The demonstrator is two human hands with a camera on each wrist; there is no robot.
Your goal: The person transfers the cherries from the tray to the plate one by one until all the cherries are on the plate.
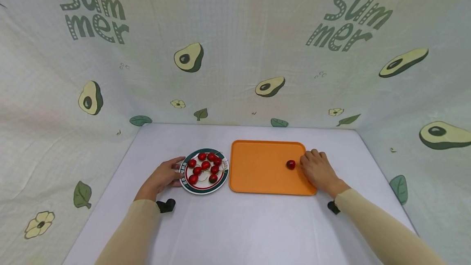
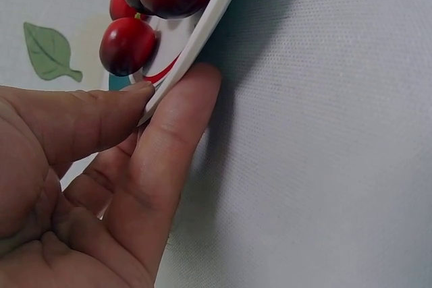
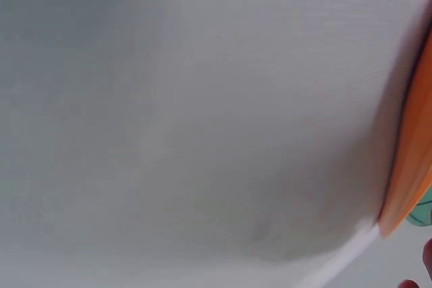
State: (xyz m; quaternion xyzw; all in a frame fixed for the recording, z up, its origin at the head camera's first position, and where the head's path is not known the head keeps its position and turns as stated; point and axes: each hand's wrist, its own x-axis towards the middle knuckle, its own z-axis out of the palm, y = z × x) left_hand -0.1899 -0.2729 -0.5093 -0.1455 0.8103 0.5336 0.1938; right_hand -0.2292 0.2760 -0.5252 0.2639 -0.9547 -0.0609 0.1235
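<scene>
In the head view, my left hand (image 1: 164, 176) holds the left side of a round plate (image 1: 203, 191) with a green patterned rim. The left wrist view shows the thumb over that white rim (image 2: 209, 21) and a finger beneath it. Several red cherries (image 1: 205, 165) with thin stems lie on the plate. My right hand (image 1: 319, 169) is at the right edge of an orange tray (image 1: 257, 171), its fingers bent over that edge. One dark red cherry (image 1: 290, 165) lies on the tray, close to its fingers. In the right wrist view most of the hand is out of frame.
Plate and tray stand side by side on a white-covered table (image 1: 235, 228), a narrow gap between them. A cloth (image 1: 235, 44) printed with avocados and leaves hangs behind and at both sides. Each wrist wears a black device, one at the left wrist (image 1: 166, 205), one at the right (image 1: 333, 207).
</scene>
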